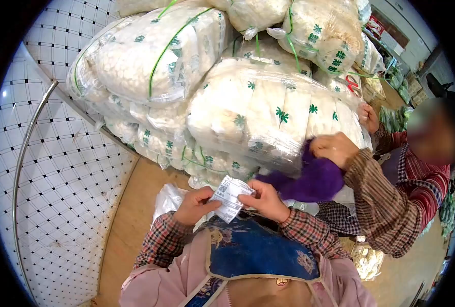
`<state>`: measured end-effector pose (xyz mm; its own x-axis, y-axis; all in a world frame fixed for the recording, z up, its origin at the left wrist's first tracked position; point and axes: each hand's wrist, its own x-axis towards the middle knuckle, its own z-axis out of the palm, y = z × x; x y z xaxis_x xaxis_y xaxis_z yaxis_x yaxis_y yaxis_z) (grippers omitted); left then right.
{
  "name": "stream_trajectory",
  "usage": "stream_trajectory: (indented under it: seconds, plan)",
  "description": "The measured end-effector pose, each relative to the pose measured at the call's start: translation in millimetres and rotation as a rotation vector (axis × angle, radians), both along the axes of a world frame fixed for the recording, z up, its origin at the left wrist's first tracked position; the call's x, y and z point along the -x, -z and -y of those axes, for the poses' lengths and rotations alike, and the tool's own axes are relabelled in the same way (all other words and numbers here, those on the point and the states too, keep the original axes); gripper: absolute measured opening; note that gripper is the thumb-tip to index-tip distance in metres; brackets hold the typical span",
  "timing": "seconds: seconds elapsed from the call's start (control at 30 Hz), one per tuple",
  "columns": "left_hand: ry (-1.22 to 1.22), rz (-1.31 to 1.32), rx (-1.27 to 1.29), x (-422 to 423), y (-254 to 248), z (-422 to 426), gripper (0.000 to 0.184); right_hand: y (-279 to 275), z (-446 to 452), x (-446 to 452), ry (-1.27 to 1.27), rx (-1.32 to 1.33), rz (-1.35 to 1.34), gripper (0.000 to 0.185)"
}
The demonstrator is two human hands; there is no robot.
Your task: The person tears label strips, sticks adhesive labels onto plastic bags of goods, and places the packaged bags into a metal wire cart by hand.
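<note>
A small white paper label (pixel 229 198) with printed text and a square code is held in front of my blue apron. My left hand (pixel 196 205) pinches its left edge between thumb and fingers. On the right edge, my right hand (pixel 266 200) grips the same paper, thumb on top. Just beyond the paper lie large clear plastic bags (pixel 273 110) packed with pale goods and marked with green print. White plastic (pixel 169 200) sits beside my left hand. To the right of my right hand is a purple cloth (pixel 317 179).
At the right, a co-worker (pixel 386 204) in checked sleeves has one hand at the purple cloth and the other by the bags. Red-handled scissors (pixel 353 84) lie behind the bags. A curved metal rail (pixel 25 148) runs along the tiled surface at left.
</note>
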<state>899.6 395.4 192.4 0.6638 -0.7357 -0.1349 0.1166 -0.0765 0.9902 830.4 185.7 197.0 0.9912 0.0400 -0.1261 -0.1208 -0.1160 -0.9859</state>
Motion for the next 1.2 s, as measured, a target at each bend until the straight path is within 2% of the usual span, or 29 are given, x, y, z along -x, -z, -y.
stream_trajectory:
  seconds: [0.03, 0.07, 0.1, 0.13, 0.17, 0.2, 0.23, 0.3, 0.37, 0.4, 0.43, 0.5, 0.63, 0.7, 0.73, 0.8, 0.83, 0.87, 0.9, 0.97, 1.1, 1.17, 1.2]
  plan:
    - [0.001, 0.000, 0.001, -4.4, -1.3, 0.0, 0.009, -4.5, 1.1, -5.6, 0.026, 0.136, 0.047, 0.024]
    - [-0.101, 0.069, -0.015, -9.4, -2.9, 1.3, 0.009, -18.3, -3.1, -12.0, 0.168, 0.310, 0.351, 0.027]
    - [-0.204, 0.139, -0.029, -16.0, -5.0, 2.1, 0.009, -35.4, -5.4, -15.7, 0.166, 0.314, 0.353, 0.027]
    - [-0.156, 0.436, -0.143, -23.7, -14.1, 1.0, 0.011, -53.8, -8.0, -18.3, 0.162, 0.565, 0.585, 0.028]
    - [-0.158, 0.439, -0.141, -29.0, -21.8, 3.5, 0.011, -68.3, -10.7, -21.9, 0.157, 0.816, 0.818, 0.030]
    - [-0.043, 0.498, -0.077, -31.9, -28.8, 8.1, 0.012, -76.4, -18.0, -27.5, -0.013, 0.768, 0.832, 0.029]
    - [0.077, 0.554, -0.013, -34.5, -34.5, 10.7, 0.013, -75.0, -20.1, -30.8, -0.005, 0.767, 0.832, 0.029]
    - [0.132, 0.509, 0.030, -46.5, -43.0, 11.3, 0.015, -72.5, -21.1, -41.7, -0.105, 0.788, 0.607, 0.025]
    - [0.231, 0.455, 0.060, -58.9, -53.3, 12.1, 0.019, -78.8, -15.1, -50.4, -0.054, 0.786, 0.626, 0.021]
    - [0.286, 0.583, 0.027, -64.7, -59.0, 11.8, 0.019, -84.2, -12.4, -53.1, -0.075, 0.724, 0.566, 0.018]
    - [0.290, 0.579, 0.028, -67.3, -63.3, 13.2, 0.019, -87.6, -9.8, -56.4, -0.095, 0.660, 0.505, 0.017]
    - [0.261, 0.205, 0.079, -73.2, -67.8, 17.6, 0.019, -92.3, -5.2, -64.6, -0.064, 0.708, 0.555, 0.012]
    - [0.144, 0.160, 0.039, -106.2, -67.7, 1.4, 0.022, -112.2, 1.3, -64.3, 0.284, 0.072, 0.382, 0.006]
    - [-0.094, 0.147, 0.085, -124.3, -75.4, -2.6, 0.027, -112.7, 15.3, -69.3, 0.454, -0.239, 0.468, 0.004]
    - [-0.094, 0.144, 0.086, -133.6, -75.8, 1.2, 0.027, -118.0, 21.7, -72.7, 0.460, -0.382, 0.511, 0.005]
    - [0.014, 0.514, -0.026, -155.6, -77.9, 15.1, 0.031, -138.9, 24.6, -78.4, 0.493, -0.577, 0.522, 0.013]
    - [0.084, 0.664, -0.181, -158.5, -91.1, 27.1, 0.037, -150.2, 19.0, -79.6, 0.513, -0.605, 0.535, 0.022]
    - [0.155, 0.811, -0.338, -161.5, -104.5, 41.5, 0.043, -151.8, 22.6, -80.9, 0.418, -0.593, 0.549, 0.025]
    - [0.156, 0.810, -0.336, -175.9, -101.3, 58.0, 0.043, -153.2, 26.9, -81.8, 0.323, -0.580, 0.563, 0.029]
    - [0.178, 1.103, -0.596, -199.6, -89.0, 81.0, 0.038, -153.6, 26.4, -88.7, 0.347, -0.525, 0.590, 0.032]
    - [0.285, 1.098, -0.735, -195.7, -95.9, 67.2, 0.028, -151.2, 22.9, -98.8, 0.360, -0.491, 0.536, 0.030]
    - [0.174, 1.206, -0.710, -192.3, -88.0, 43.1, 0.015, -148.6, 22.5, -106.5, 0.342, -0.437, 0.522, 0.029]
    - [0.173, 1.199, -0.709, -186.6, -85.5, 34.1, 0.015, -148.6, 23.9, -112.9, 0.321, -0.379, 0.515, 0.028]
